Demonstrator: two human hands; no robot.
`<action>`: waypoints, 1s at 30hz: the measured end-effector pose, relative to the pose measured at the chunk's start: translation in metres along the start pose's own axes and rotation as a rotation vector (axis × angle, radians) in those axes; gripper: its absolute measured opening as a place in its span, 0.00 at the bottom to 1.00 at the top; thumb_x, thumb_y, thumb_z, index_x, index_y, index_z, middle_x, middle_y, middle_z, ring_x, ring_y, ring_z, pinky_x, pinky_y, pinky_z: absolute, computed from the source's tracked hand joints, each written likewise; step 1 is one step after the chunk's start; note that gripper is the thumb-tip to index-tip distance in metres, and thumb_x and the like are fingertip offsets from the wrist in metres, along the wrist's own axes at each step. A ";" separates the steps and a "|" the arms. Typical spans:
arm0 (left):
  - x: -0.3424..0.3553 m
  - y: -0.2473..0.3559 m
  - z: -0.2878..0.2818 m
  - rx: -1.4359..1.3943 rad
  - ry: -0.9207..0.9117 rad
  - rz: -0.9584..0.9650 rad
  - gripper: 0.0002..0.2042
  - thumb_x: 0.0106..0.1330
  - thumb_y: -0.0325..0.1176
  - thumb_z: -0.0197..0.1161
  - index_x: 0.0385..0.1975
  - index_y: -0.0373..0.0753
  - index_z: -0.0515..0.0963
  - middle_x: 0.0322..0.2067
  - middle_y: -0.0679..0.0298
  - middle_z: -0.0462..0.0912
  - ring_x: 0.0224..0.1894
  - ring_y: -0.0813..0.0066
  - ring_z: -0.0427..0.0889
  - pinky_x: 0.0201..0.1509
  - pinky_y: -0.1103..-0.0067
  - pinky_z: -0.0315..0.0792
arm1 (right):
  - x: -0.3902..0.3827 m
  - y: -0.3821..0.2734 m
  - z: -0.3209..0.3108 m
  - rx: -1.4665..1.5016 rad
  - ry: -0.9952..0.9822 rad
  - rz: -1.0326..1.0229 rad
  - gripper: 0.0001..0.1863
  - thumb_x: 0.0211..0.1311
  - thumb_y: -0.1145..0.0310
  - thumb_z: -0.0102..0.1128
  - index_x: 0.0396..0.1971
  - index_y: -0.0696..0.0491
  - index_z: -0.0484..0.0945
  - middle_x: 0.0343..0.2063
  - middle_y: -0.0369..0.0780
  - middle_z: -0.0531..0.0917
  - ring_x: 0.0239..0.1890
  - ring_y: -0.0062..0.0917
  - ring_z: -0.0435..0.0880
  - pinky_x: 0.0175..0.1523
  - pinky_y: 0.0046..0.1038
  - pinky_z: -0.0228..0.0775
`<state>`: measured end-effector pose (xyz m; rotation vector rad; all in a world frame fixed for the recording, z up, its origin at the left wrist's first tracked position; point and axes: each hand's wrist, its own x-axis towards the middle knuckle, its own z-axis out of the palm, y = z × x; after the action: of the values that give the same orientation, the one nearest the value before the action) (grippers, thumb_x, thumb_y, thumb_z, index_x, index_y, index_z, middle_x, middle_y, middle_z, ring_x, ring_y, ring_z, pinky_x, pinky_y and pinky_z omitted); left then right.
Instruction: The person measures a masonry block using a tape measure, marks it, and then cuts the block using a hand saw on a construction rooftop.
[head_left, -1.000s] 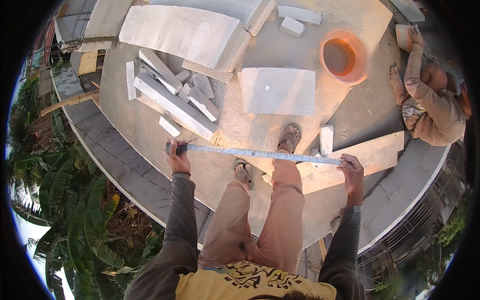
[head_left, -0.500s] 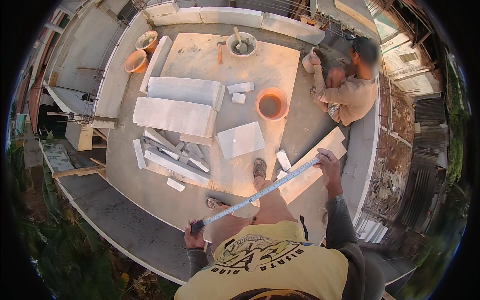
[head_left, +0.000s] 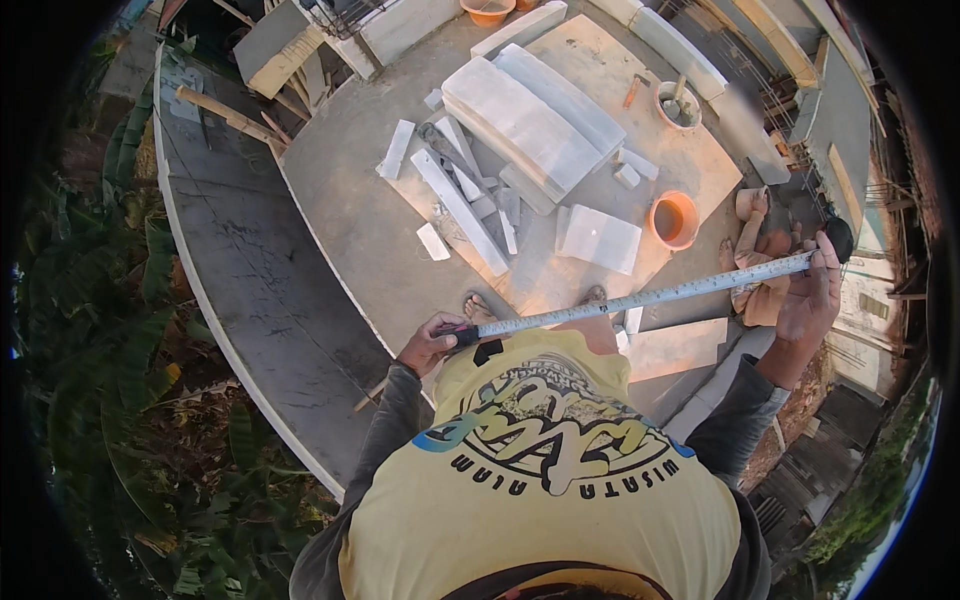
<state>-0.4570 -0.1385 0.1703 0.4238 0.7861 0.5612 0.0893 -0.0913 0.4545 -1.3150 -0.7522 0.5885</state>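
One tape measure (head_left: 650, 297) runs taut and slanting before its user, the case (head_left: 462, 335) gripped in the left hand (head_left: 428, 342), the blade's far end pinched in the right hand (head_left: 808, 300). Past it I see one orange bucket (head_left: 690, 238) with something brownish inside, one pale bucket (head_left: 664, 110) with grey mix and a trowel (head_left: 681, 87), and an orange basin (head_left: 490, 18). Two big pale blocks (head_left: 530, 120) lie together, narrow offcuts (head_left: 460, 210) beside them; the blade crosses in front of one crouching co-worker (head_left: 765, 303), partly hiding that person
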 end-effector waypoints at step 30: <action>0.195 0.152 0.040 0.346 0.221 -0.322 0.19 0.67 0.39 0.58 0.52 0.34 0.72 0.40 0.56 0.81 0.38 0.63 0.85 0.43 0.69 0.82 | -0.044 0.372 0.002 -0.122 -0.291 1.157 0.19 0.69 0.58 0.57 0.50 0.57 0.76 0.39 0.38 0.80 0.37 0.24 0.83 0.38 0.27 0.77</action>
<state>-0.3614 0.0936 0.1742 0.5447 1.1463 0.1694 0.0721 -0.0593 0.0817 -1.7434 -0.1737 1.6944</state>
